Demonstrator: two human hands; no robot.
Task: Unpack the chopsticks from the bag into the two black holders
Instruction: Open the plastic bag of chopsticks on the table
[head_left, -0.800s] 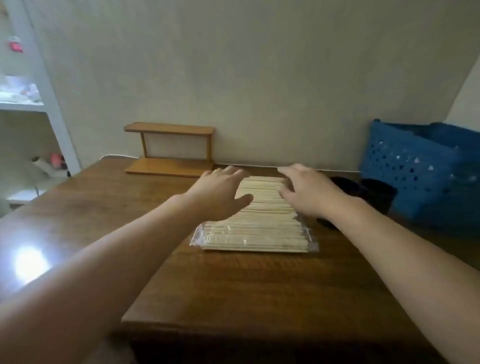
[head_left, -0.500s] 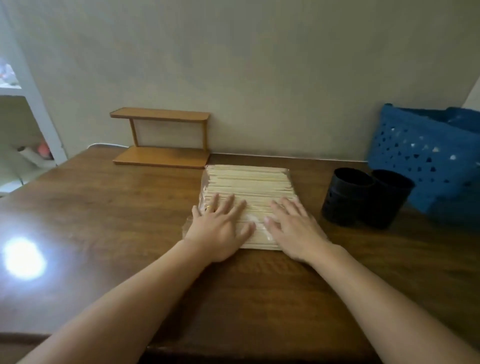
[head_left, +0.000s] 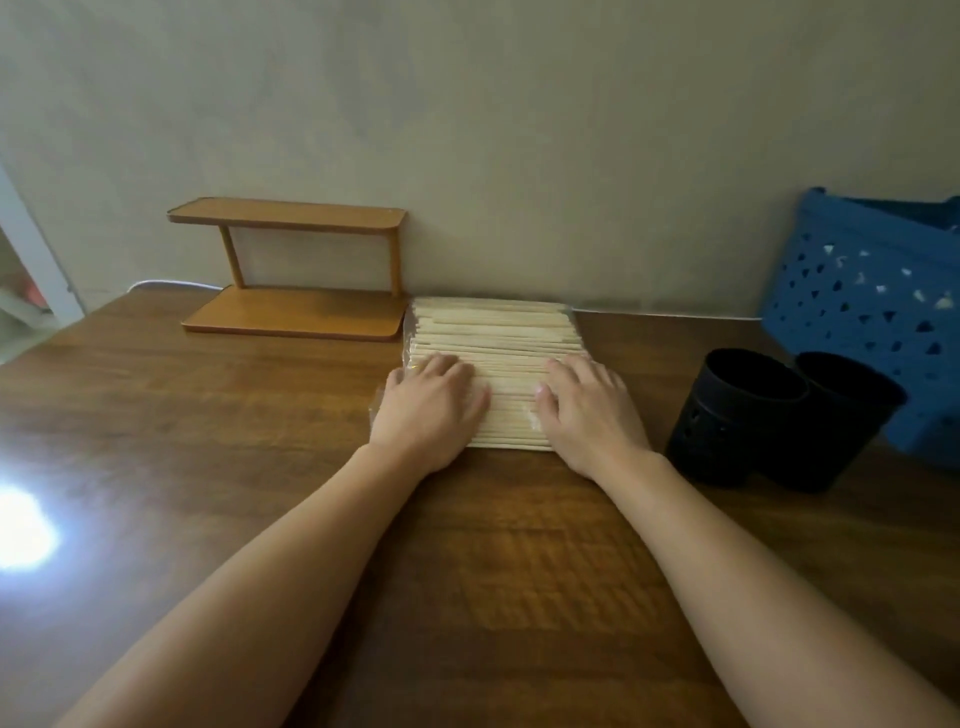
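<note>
Lying flat, clear-wrapped pale chopsticks (head_left: 496, 332)

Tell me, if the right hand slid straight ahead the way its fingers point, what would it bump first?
Probably only more of the bag of chopsticks under the right hand, then the wall behind; depth is unclear.

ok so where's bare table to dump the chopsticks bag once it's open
Bare wood lies left of the clear bag of pale wooden chopsticks, in front of the small brown wooden shelf. The right is crowded by two black round holders and a blue perforated basket.
</note>
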